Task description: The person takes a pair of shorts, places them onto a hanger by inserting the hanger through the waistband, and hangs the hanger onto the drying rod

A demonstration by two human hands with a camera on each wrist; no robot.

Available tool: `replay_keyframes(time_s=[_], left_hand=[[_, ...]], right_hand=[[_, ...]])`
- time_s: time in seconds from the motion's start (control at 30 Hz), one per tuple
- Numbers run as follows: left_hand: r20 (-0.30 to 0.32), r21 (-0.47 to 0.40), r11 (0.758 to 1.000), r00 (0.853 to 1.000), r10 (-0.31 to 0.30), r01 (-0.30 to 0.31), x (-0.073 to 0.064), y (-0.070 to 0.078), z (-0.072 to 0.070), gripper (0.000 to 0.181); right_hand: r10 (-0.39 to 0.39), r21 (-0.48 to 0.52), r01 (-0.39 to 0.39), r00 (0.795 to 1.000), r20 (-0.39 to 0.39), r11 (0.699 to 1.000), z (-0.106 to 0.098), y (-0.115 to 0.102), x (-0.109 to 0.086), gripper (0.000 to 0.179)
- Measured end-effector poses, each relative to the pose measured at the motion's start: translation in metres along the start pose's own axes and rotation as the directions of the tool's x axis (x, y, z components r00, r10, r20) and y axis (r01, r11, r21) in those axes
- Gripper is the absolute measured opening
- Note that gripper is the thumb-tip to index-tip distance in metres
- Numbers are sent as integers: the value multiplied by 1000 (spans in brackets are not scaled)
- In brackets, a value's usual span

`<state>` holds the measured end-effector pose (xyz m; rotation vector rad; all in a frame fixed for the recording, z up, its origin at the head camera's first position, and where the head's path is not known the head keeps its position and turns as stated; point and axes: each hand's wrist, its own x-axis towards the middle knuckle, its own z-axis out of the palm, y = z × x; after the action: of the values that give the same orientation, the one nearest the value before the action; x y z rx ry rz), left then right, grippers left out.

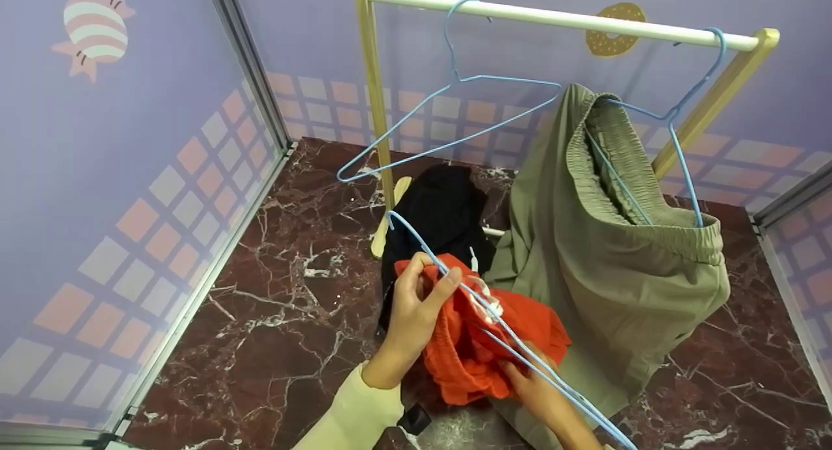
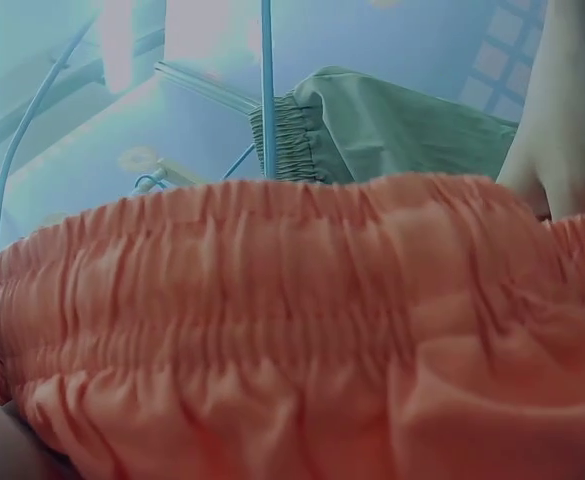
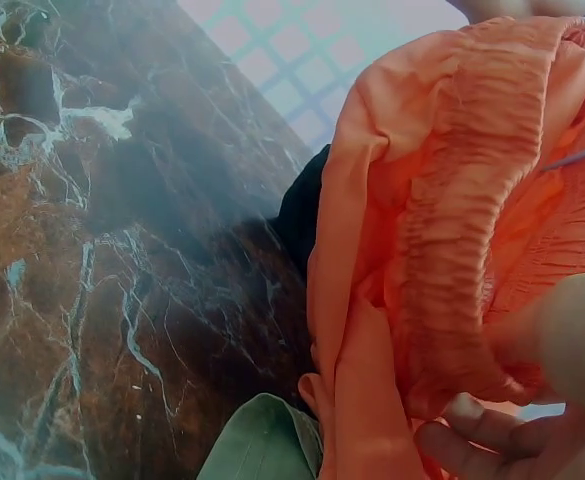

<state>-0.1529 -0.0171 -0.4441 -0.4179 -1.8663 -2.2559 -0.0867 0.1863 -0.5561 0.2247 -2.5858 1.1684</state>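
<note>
Here the hanger (image 1: 513, 334) is slanting across the orange garment (image 1: 458, 352), hook (image 1: 408, 225) pointing forward-left; the left hand (image 1: 413, 307) is pinching both, the right hand (image 1: 536, 393) gripping the waistband (image 3: 462, 220)

Rack's at the back with one hanger (image 1: 455, 142) on the left of its bar (image 1: 552, 15) and the trousers (image 1: 604, 261) on the right, their own hanger (image 1: 669, 117) tucked into the waistband. Down by the left post (image 1: 377, 99) there's a heap of cloth (image 1: 435, 209), and right in front of me, before both heap and trousers, are the shorts (image 1: 455, 356), left hand (image 1: 413, 310) at their left edge, right hand (image 1: 539, 388) at the near right. Loose hanger (image 1: 578, 400) runs slantwise over them, hook end out past the left hand towards the heap.
</note>
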Motion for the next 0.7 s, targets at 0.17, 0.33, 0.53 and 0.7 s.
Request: replay_keyframes(time_s=[0.17,0.33,0.53,0.7], left_hand=[[-7,-48,999,1000,3,-3,1,1,-2,15],[-31,-70,997,1000,6,-8,2,1,-6,16],[-66,-54,998,998,6,-10,5,4,-10,17],[-88,-57,998,996,-6,1,6,4,-15,14]], right_hand=[[10,1,-10,1000,7,1000,-2,2,-1,19],[2,16,-2,1000,1,1000,-10,6,0,22],[21,161,-43,991,133,986,-35,7,5,34],[7,304,-84,969,246,949,-57,5,6,25]])
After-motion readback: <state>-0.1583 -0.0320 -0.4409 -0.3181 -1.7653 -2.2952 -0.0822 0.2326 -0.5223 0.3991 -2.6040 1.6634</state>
